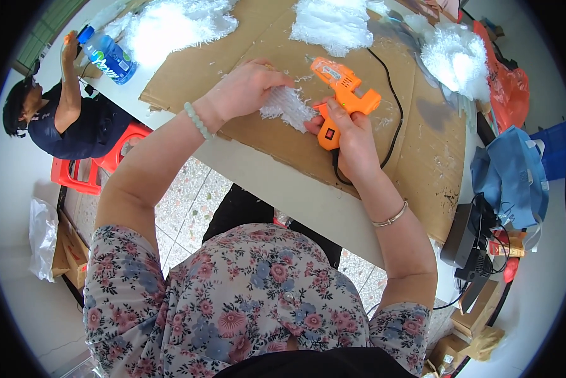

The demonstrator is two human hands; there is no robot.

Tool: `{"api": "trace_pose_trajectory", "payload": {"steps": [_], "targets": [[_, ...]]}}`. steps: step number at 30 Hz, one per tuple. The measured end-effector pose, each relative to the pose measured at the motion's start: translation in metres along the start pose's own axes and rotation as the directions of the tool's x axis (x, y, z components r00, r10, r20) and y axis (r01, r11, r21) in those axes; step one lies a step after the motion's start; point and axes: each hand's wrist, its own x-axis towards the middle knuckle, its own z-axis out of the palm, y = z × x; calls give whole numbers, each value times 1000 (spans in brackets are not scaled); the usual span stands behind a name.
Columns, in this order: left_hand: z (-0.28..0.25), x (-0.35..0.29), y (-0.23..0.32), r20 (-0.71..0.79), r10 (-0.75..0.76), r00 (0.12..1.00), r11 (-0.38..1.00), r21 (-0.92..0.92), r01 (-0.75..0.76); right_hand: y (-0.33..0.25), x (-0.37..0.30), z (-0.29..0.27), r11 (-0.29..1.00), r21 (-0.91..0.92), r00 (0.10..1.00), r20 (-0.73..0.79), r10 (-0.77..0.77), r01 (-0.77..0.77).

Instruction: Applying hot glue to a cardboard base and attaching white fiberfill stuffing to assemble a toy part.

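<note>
My right hand (356, 142) is wrapped round the handle of an orange hot glue gun (336, 74). The nozzle points up and left, away from me, and a black cord hangs from the handle. My left hand (248, 91) is closed, thumb toward the right, on the upper left edge of a small white fringed mesh piece (287, 108). That piece lies low over the cardboard (257, 142), between both hands. A fingertip of my right hand is at its right edge; whether it presses on it I cannot tell. My left fingertips are partly hidden.
White fluffy piles (179, 28) and a white fringed stack (331, 25) lie along the far side. A blue-capped bottle (109, 58) stands far left, beside a seated person (62, 116). At right are a blue bag (513, 176), a black box (462, 233) with cables and red plastic (506, 88).
</note>
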Motion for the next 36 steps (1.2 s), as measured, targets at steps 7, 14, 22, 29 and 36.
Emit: {"api": "trace_pose_trajectory", "payload": {"steps": [7,14,22,29,36], "targets": [[-9,-1,3,2,335,942,908,265,-323,1,-2,-3,1000,-19,1000,13,18,-17],[-12,3,-19,3,-345,939,770,-571,285,1,0,-4,999,-50,1000,17,21,-20],[-12,4,-20,70,-531,845,830,-158,535,-1,0,-3,999,-32,1000,9,29,-29],[-12,6,-16,177,-460,870,853,-183,489,0,-5,4,1000,-23,1000,-17,15,-16],[-21,14,-5,244,-465,851,873,-37,487,1,-5,5,998,-50,1000,12,23,-23]]}}
